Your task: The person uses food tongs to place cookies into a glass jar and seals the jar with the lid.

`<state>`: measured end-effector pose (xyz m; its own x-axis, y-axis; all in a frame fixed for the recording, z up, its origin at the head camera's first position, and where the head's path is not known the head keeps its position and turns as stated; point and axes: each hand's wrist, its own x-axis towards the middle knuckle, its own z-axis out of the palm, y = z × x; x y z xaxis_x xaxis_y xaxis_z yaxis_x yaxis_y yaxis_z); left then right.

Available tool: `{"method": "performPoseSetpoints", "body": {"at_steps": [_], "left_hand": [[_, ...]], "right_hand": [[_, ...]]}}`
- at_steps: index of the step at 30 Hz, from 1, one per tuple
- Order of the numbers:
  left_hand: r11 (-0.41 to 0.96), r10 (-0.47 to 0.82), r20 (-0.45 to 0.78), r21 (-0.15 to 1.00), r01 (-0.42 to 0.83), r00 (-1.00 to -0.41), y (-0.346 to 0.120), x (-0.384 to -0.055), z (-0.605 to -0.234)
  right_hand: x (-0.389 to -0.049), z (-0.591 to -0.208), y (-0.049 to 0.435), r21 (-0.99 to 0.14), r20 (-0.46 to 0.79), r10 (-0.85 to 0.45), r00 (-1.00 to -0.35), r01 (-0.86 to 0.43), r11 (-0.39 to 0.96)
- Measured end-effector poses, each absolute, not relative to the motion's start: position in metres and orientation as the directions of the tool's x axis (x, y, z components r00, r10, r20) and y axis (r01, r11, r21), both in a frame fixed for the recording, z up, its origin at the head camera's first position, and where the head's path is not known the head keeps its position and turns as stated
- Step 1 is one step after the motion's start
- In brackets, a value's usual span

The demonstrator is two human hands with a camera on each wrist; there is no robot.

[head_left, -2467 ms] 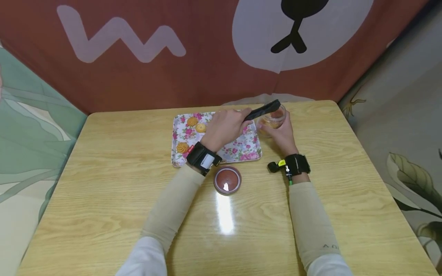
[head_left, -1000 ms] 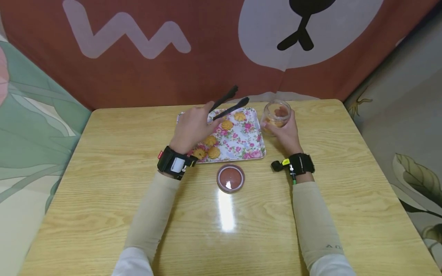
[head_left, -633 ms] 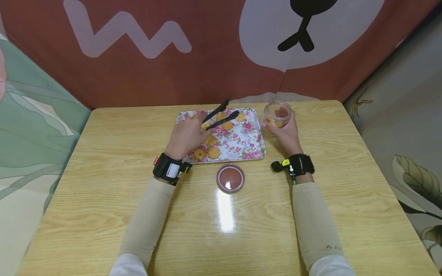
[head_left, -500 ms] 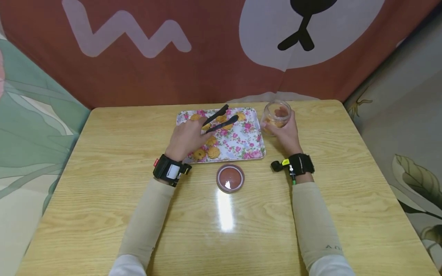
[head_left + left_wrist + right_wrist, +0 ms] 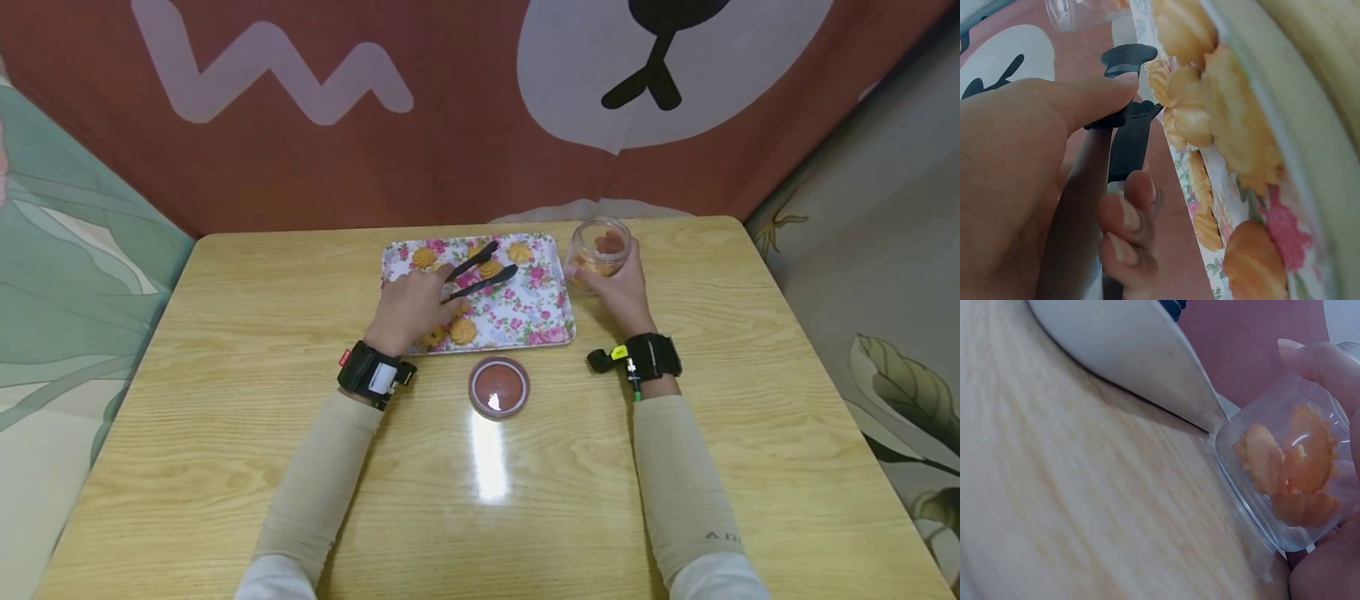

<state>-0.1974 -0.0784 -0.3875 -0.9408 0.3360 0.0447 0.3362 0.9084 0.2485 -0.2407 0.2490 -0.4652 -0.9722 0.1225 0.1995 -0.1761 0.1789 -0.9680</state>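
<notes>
My left hand (image 5: 408, 308) grips a pair of tongs (image 5: 486, 282) low over the flowered tray (image 5: 525, 317). The tongs have metal handles (image 5: 1079, 219) and black tips, which stand apart on either side of a cookie (image 5: 491, 269) in the head view. Several more golden piped cookies (image 5: 462, 332) lie on the tray, some partly hidden by the left hand. Right of the tray, my right hand (image 5: 624, 292) holds a clear jar (image 5: 1254, 425), its fingers wrapped round the side. Inside the jar are several cookies (image 5: 1310, 447); its mouth is uncovered.
A round brown lid (image 5: 498, 389) with a pale ring lies on the wooden table (image 5: 562, 475), just in front of the tray. Behind the table's far edge hangs a reddish-brown cloth (image 5: 450, 167). The jar stands close beside the tray's right edge.
The tongs have moved from over the jar leftward, then down over the tray, and their tips have spread apart. The right hand stays round the jar.
</notes>
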Motion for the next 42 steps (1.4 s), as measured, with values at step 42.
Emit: {"method": "performPoseSetpoints", "body": {"at_steps": [42], "left_hand": [[0.898, 0.373, 0.075, 0.221, 0.380, -0.925, -0.079, -0.190, -0.395]], "right_hand": [[-0.228, -0.445, 0.241, -0.978, 0.168, 0.112, -0.979, -0.151, 0.146]]}}
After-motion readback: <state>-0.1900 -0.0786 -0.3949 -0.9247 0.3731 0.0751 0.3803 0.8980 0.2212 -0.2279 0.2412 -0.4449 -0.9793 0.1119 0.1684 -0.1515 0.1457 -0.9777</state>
